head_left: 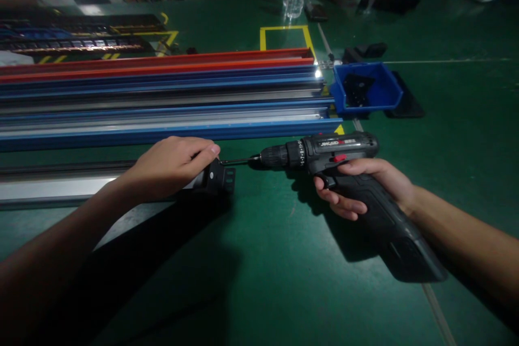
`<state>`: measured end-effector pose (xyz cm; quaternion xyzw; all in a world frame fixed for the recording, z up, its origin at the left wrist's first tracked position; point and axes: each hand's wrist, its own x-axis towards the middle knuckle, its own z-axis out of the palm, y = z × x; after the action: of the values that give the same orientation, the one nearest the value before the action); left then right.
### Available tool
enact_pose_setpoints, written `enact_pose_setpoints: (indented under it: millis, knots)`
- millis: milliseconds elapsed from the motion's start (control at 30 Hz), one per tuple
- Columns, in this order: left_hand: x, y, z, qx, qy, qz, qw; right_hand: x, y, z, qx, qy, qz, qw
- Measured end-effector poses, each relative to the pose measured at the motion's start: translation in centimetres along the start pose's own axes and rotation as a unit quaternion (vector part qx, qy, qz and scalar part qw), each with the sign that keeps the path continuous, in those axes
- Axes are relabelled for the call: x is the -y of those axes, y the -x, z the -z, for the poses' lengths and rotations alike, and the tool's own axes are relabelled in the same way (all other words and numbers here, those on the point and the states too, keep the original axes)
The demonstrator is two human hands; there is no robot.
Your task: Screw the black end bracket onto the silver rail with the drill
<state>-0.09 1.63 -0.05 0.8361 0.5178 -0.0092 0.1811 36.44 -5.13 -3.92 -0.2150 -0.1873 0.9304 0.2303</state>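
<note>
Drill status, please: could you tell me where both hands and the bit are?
Left hand gripping rail end at black bracket. Right hand holding drill, bit tip at bracket. Stacked profiles and blue bin lie beyond, apart.

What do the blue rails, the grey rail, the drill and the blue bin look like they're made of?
Blue rails: probably coated aluminium extrusion, straight ribs with metallic sheen.
Drill, in the right hand: matt black moulded plastic; bit looks steel.
Blue bin: likely glossy moulded plastic, thick rounded rim.
Grey rail under the left hand: bare-looking metal.
</note>
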Motion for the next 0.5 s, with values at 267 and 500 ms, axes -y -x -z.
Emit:
enact_pose_setpoints:
  millis: [267, 500]
  knots:
    - [0.02, 0.04, -0.03, 0.001, 0.002, -0.004, 1.0, -0.02, 0.1, 0.0, -0.009, 0.006, -0.001, 1.0]
    - [0.13, 0.03, -0.08, 0.002, 0.003, -0.005, 1.0, -0.02, 0.08, 0.08, -0.011, 0.008, -0.003, 1.0]
